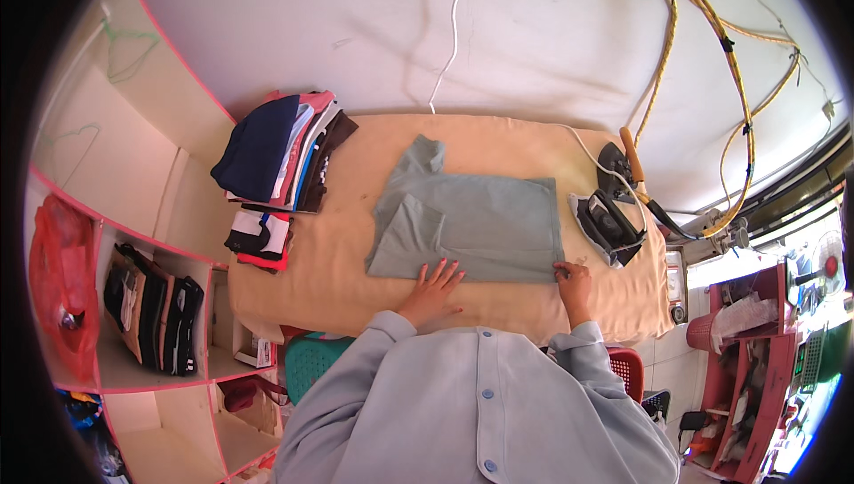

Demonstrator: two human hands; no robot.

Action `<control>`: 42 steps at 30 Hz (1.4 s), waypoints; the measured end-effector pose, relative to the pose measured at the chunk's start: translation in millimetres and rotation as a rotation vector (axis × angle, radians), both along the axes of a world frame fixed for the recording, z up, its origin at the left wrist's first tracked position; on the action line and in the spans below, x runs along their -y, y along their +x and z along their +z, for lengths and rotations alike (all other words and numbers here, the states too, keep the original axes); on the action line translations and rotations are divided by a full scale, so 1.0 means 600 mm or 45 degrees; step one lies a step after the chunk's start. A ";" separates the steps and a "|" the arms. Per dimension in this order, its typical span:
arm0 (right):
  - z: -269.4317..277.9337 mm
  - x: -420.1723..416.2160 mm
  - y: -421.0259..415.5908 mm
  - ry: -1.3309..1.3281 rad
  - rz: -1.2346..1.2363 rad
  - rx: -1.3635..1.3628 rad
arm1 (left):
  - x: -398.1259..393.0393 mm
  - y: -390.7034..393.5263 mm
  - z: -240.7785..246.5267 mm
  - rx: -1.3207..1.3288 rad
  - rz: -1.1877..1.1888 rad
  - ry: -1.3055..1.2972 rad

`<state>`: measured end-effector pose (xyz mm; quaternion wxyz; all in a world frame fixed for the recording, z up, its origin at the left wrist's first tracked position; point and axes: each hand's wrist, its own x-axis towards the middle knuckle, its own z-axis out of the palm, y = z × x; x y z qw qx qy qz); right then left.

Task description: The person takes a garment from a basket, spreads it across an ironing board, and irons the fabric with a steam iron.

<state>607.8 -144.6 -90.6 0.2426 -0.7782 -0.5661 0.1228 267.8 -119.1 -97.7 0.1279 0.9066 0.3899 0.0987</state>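
Note:
A grey-green T-shirt (497, 224) lies sideways on a table covered with a peach cloth (320, 290), its hem to the right and its sleeves to the left. Flat with fingers spread, my left hand (430, 297) rests at the shirt's near edge, below the nearer sleeve. At the near corner of the hem, my right hand (575, 287) has its thumb and fingers closed on the fabric. To the right of the shirt, an electric iron (608, 220) sits on a dark and light pad. Behind it is a dark iron-shaped plate (612, 167) beside an orange-brown handle (631, 154).
A tall stack of folded clothes (287, 150) stands at the table's back left, with a smaller folded pile (260, 240) in front. Pink-edged shelves (153, 244) stand at the left. A yellow steam hose (744, 83) loops at the right, and a white cord (456, 23) hangs behind.

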 end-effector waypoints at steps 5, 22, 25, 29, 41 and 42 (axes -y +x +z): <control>0.028 -0.006 -0.034 0.373 0.128 0.228 | -0.012 0.001 0.032 -0.026 0.015 -0.262; -0.027 -0.028 -0.088 -0.086 0.482 0.368 | -0.020 0.049 0.021 -0.070 -0.013 -0.040; -0.022 -0.042 -0.073 -0.048 0.491 0.262 | -0.046 0.067 -0.006 0.065 0.180 -0.019; -0.022 -0.090 -0.046 0.002 0.469 0.171 | -0.117 0.045 -0.023 0.029 0.287 0.012; -0.035 -0.053 -0.118 0.151 0.822 0.294 | -0.154 0.035 0.003 -0.080 0.384 0.014; -0.039 -0.057 -0.111 0.140 0.738 0.314 | -0.152 0.034 0.002 -0.022 0.381 0.024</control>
